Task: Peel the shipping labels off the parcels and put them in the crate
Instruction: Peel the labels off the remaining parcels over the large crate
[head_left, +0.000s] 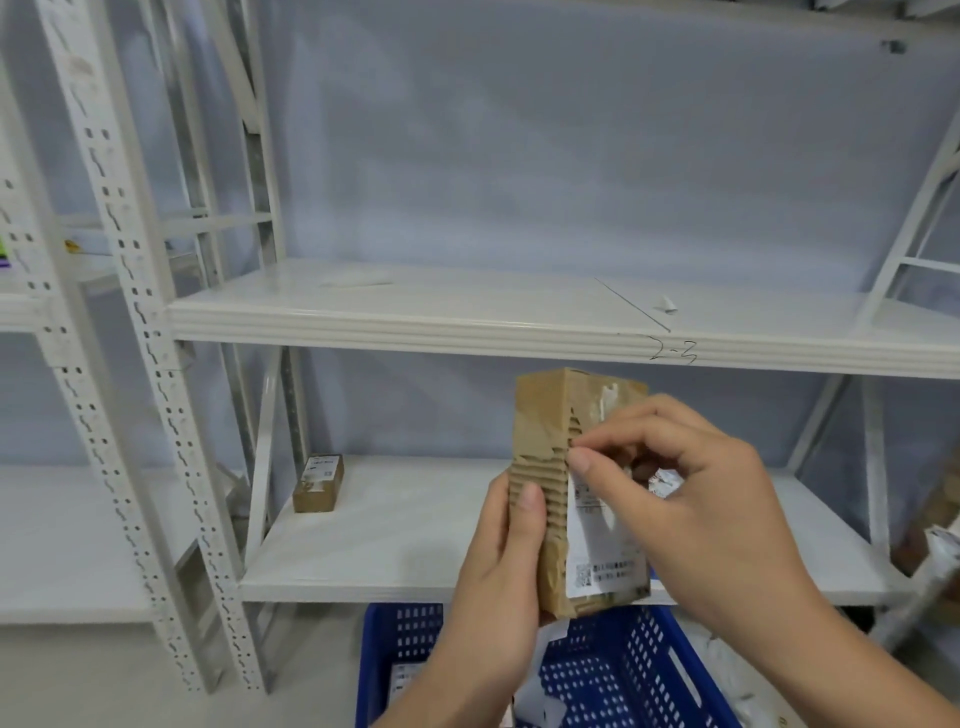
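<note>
Two parcels (545, 410) (318, 486) — one crate (382, 654)

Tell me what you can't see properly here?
Head view:
- The print on the label is too small and blurred to read.
- The right side of the held parcel is behind the right hand pinching the label.
- The blue crate is cut off by the bottom edge and partly covered by the left hand.
- The small parcel on the shelf is too small to read.

My left hand (498, 566) is gripping the parcel (545, 415) by its left side, thumb pressing flat on the front. My right hand (696, 499), forearm entering from lower right, is pinching the label (597, 540) at its top edge between thumb and forefinger.
</note>
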